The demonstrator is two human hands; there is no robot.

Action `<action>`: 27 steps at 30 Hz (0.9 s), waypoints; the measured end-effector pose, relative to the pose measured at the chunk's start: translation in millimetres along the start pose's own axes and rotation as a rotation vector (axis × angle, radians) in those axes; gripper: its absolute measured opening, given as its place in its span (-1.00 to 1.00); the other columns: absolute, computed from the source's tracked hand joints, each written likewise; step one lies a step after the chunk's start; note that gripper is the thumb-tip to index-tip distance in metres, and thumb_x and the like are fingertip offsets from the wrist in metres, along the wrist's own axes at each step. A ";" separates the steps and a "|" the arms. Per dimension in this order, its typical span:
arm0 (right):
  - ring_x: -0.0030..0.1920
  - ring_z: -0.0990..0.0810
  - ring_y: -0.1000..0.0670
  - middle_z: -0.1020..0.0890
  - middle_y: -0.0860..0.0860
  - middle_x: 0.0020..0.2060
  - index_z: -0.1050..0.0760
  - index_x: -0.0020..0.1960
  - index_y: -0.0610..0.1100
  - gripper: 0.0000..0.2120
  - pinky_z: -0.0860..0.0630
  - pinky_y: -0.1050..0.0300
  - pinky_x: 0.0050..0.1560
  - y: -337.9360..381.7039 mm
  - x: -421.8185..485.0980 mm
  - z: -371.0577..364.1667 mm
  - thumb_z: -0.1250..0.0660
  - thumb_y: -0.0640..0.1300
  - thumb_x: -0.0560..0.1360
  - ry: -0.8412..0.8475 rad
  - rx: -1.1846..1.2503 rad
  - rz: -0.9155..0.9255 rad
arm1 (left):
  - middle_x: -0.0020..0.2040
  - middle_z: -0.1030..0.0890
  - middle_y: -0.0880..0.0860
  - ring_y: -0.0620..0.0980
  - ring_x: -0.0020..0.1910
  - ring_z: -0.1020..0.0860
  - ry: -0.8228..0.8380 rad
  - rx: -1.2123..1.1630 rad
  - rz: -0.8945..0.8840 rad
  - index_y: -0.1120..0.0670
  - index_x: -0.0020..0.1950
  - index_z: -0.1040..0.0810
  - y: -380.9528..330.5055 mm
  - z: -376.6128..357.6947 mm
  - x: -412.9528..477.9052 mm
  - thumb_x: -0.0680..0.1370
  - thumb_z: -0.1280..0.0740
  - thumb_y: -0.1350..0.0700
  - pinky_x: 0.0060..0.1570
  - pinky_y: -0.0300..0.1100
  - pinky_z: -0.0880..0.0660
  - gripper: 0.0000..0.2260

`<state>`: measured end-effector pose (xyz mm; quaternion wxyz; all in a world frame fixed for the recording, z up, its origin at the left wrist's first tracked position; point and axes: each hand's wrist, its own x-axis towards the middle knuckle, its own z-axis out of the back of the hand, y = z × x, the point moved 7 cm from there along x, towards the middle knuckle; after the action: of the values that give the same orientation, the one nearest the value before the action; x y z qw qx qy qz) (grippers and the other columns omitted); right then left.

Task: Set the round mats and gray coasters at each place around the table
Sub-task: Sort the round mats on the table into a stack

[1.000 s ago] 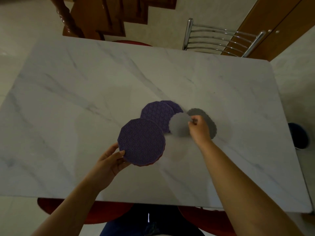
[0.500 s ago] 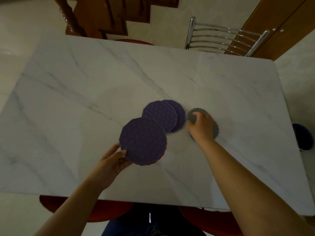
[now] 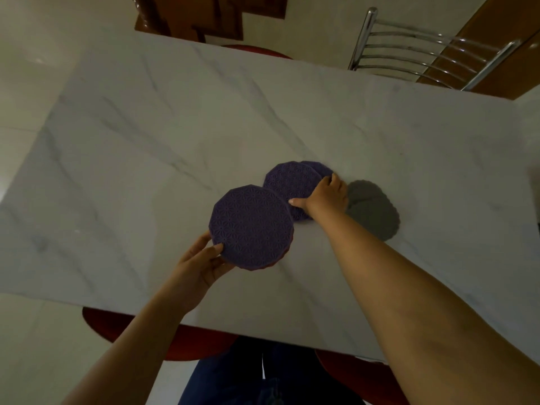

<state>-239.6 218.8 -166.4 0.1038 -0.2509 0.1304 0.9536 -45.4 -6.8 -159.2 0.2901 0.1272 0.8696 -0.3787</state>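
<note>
My left hand [image 3: 201,258] holds a stack of purple round mats [image 3: 251,226] by its near-left edge, just above the marble table [image 3: 146,159]. Behind it two more purple mats [image 3: 292,182] lie overlapped on the table. My right hand [image 3: 327,197] grips the right edge of those mats, thumb on the near side, fingers curled over the far one. A pile of gray coasters [image 3: 374,211] with scalloped rims lies on the table just right of that hand, untouched.
A chrome-backed chair [image 3: 423,51] stands at the far right side of the table, a dark wooden chair [image 3: 204,19] at the far left. Red seats [image 3: 152,337] show under the near edge. My legs are below.
My right hand let go of the gray coaster it had lifted, left it on the gray pile, and moved left onto the two lying purple mats. The left hand kept its stack.
</note>
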 end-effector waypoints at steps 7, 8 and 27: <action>0.52 0.00 -0.17 -0.01 -0.11 0.54 -0.03 0.51 -0.18 0.02 -0.08 -0.12 0.49 5.0 -6.6 3.9 -0.49 0.20 0.29 -0.088 0.069 0.022 | 0.10 -0.68 0.12 0.08 -0.04 -0.68 0.001 -0.023 -0.005 0.06 0.15 -0.62 2.2 4.0 -2.6 0.46 -0.29 0.27 -0.08 -0.10 -0.63 -0.70; 0.51 -0.04 -0.18 -0.05 -0.13 0.52 -0.03 0.50 -0.18 0.02 -0.10 -0.12 0.48 5.8 -9.2 4.4 -0.51 0.17 0.28 -0.117 0.099 0.023 | 0.10 -0.68 0.12 0.08 -0.04 -0.68 -0.001 -0.024 -0.004 0.07 0.16 -0.61 2.3 4.7 -3.5 0.46 -0.29 0.27 -0.08 -0.10 -0.63 -0.69; -0.01 -0.64 -0.06 -0.64 -0.06 -0.04 -0.50 0.03 -0.09 -0.89 -0.61 0.03 -0.04 -61.2 -84.0 111.7 -0.32 -0.14 0.51 -0.406 1.116 0.128 | 0.08 -0.69 0.10 0.06 -0.05 -0.68 0.095 0.004 -0.012 0.11 0.19 -0.53 -6.6 -19.7 -6.6 0.47 -0.27 0.25 -0.08 -0.12 -0.63 -0.70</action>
<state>-202.3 299.1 -42.2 0.1852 0.0374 0.6041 0.7742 -51.0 3.2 -140.6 0.2461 0.1405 0.8823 -0.3758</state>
